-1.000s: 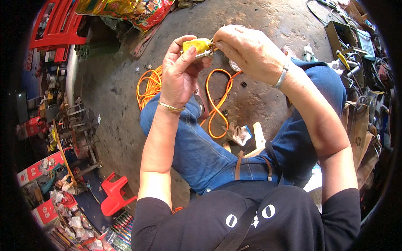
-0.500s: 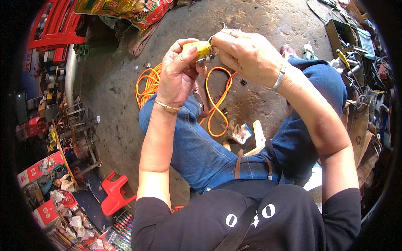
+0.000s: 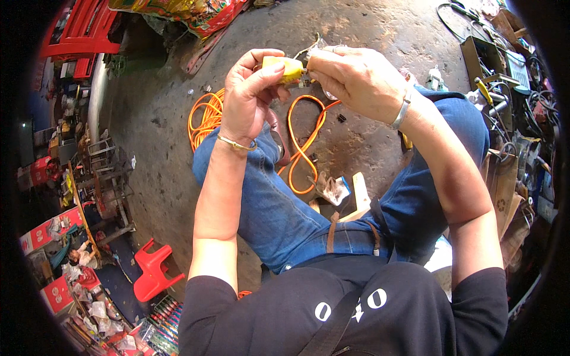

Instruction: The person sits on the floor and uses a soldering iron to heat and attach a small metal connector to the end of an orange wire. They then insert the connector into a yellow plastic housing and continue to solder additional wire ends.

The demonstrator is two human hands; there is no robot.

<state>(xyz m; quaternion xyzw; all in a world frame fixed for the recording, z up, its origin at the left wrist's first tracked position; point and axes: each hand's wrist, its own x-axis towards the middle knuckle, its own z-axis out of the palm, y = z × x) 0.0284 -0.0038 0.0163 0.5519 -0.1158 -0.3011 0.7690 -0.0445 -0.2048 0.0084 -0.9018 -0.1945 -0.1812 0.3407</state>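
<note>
My left hand [image 3: 249, 89] is closed round a small yellow block-shaped piece [image 3: 285, 67], gripped between thumb and fingers. Small metal parts show at its right end; its exact kind is unclear. Close beside that end, my right hand [image 3: 350, 74] has its fingertips pinched together. Thin pale strands [image 3: 314, 43] stick up from behind these fingertips, and most of what they hold is hidden. Below the hands, an orange cord [image 3: 291, 130] loops across the floor, with a coiled bundle [image 3: 205, 118] of it beside my left knee.
Dirty concrete floor [image 3: 160, 148] surrounds my legs. A red plastic stool [image 3: 153, 270] stands at lower left, near cluttered goods. An open metal box [image 3: 480, 56] with tools lies at the far right. A stained glove [image 3: 329, 188] sits between my legs.
The yellow piece has turned slightly in my left hand. My right hand has moved a little to the right, opening a small gap. My view has shifted slightly.
</note>
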